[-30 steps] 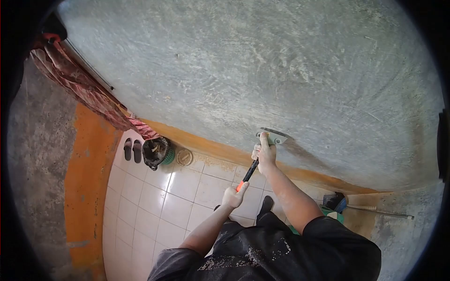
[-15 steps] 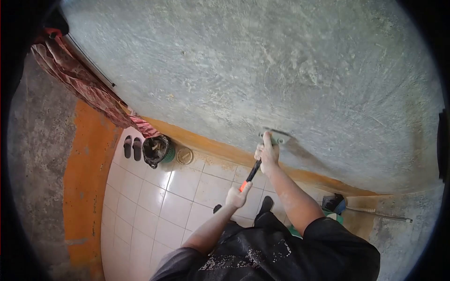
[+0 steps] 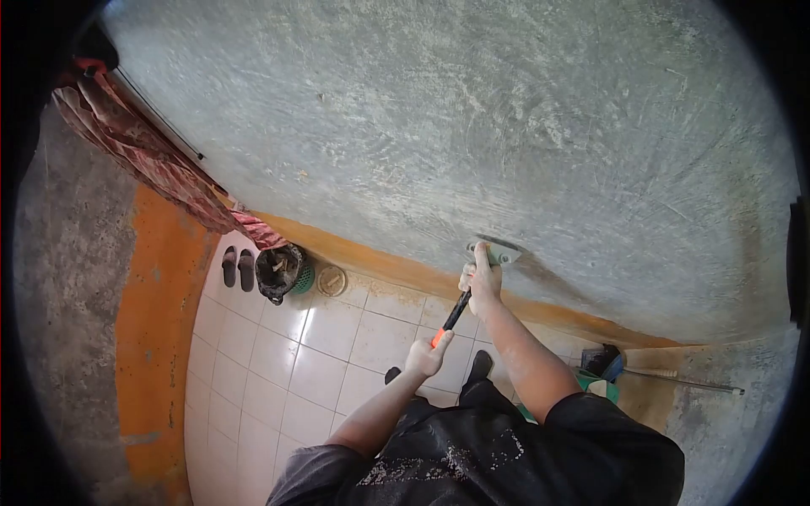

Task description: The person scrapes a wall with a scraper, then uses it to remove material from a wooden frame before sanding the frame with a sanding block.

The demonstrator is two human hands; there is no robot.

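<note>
Both of my hands are closed around a long-handled scraper (image 3: 456,311) with a black and orange handle. My right hand (image 3: 483,281) grips it high up, close behind the head, thumb laid along the top. Lower down, my left hand (image 3: 426,354) wraps the orange end of the handle. A wide, pale green scraper head (image 3: 504,252) with a dark edge meets the grey wall (image 3: 540,152) just above its orange band. The wall surface is rough, with scratches and whitish marks. White dust coats both hands.
A red patterned curtain (image 3: 152,169) hangs at the left. Below it are dark slippers (image 3: 238,268), a green bin (image 3: 304,279) with a black bag, and a round lid (image 3: 332,282) on the tiled floor (image 3: 329,337). At right, a metal rod (image 3: 700,384) lies near a dark blue object (image 3: 601,363).
The scraper head has shifted slightly down the wall, and more of it shows beside my right hand. Both hands keep their hold.
</note>
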